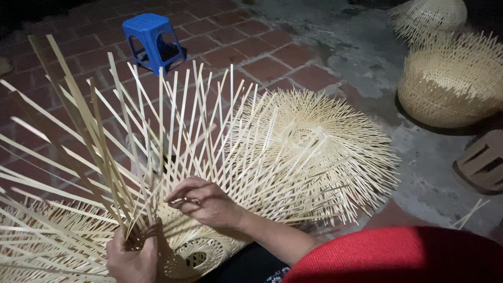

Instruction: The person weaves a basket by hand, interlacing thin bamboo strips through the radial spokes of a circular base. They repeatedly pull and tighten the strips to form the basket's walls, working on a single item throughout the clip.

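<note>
Item: we are weaving one half-made basket of pale split bamboo [194, 257], which is lying across our lap at the lower left, its long loose strips fanning upward and outward.

Hands, two. Our left hand [133, 257] is closing round a gathered bundle of flat bamboo strips [112, 178] at the base of the fan, fingers wrapped tight. Our right hand [207, 202], in a red sleeve [398, 257], is resting on the woven part, thumb and fingertips pinching together on a single thin strip; the strip itself is too fine for us to trace far.

Other baskets, three. We are seeing one unfinished domed bamboo basket with bristling ends [314, 141] lying just beyond the work, and two rounder woven baskets, the nearer one large [450, 84] and a smaller one behind it [435, 13], at the upper right.

Furniture, two. One small blue plastic stool [153, 39] is standing on the red brick floor [272, 63]; one low wooden slatted stool [482, 162] is sitting at the right edge.

Packages, labels, signs: we are seeing none.
</note>
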